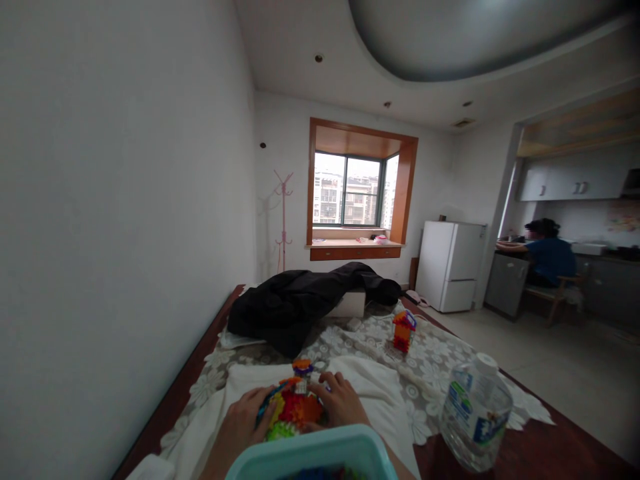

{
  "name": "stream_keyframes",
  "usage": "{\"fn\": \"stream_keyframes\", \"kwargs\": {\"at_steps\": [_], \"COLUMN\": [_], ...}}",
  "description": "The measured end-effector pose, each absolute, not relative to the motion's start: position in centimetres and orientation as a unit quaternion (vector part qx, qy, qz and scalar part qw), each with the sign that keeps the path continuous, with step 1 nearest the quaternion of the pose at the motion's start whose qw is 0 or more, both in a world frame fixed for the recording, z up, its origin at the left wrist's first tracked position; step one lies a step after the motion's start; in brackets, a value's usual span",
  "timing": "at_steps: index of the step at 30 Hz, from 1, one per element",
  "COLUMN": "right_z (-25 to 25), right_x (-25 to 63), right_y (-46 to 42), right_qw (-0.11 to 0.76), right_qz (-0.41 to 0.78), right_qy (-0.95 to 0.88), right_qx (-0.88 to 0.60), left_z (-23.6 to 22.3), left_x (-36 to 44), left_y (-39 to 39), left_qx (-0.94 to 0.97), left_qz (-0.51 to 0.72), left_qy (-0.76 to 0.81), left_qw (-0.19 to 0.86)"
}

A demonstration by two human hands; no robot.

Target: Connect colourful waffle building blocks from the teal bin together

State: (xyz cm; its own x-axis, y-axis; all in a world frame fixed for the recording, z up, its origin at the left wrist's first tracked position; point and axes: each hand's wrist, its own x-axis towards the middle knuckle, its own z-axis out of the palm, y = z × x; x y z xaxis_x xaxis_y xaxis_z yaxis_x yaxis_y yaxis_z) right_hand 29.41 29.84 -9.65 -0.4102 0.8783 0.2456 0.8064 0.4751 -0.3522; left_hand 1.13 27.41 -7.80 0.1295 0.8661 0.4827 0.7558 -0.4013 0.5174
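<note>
The plastic model (300,407), built from red, yellow, green and orange interlocking pieces, sits at the lower centre of the frame, its base partly hidden by the turquoise tub (310,441) at the bottom edge. The left hand (245,417) is curled round its left side, thumb on the near face and fingers behind by a blue piece; the right hand (345,402) closes in on its right side with bent fingers and the thumb low in front, though exactly where those fingertips press is hard to make out. The model looks light and hollow, each piece stiff but the joints probably quick to pop apart if squeezed or twisted. It is best held low and broad, across the wide red and yellow faces with a palm either side, sparing the slim upright topped with an orange-and-purple piece (303,367), which seems the weakest place to grip. The white cloth (387,387) around it looks soft and may slide. Right of centre stands a small orange toy house (401,335), well apart from both hands.
</note>
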Motion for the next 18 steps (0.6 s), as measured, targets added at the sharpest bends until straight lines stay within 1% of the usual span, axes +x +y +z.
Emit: {"fn": "stream_keyframes", "kwargs": {"at_steps": [3,8,13,18], "right_z": [-9.3,-9.6,-9.3,-8.5], "right_x": [29.3,29.4,29.7,29.6], "right_y": [29.9,29.8,29.1,28.9], "right_qw": [0.181,0.211,0.265,0.252], "right_qz": [0.119,0.127,0.134,0.140], "right_qy": [-0.830,-0.819,-0.810,-0.820], "right_qx": [-0.514,-0.518,-0.505,-0.494], "left_z": [-6.7,-7.3,-7.8,-7.0], "left_x": [0.9,0.4,0.0,0.3], "left_y": [27.0,27.3,27.6,27.2], "left_qx": [0.739,0.743,0.720,0.710], "left_qz": [0.332,0.309,0.348,0.400], "left_qy": [0.582,0.591,0.595,0.566], "left_qw": [0.068,0.057,0.078,0.122]}}
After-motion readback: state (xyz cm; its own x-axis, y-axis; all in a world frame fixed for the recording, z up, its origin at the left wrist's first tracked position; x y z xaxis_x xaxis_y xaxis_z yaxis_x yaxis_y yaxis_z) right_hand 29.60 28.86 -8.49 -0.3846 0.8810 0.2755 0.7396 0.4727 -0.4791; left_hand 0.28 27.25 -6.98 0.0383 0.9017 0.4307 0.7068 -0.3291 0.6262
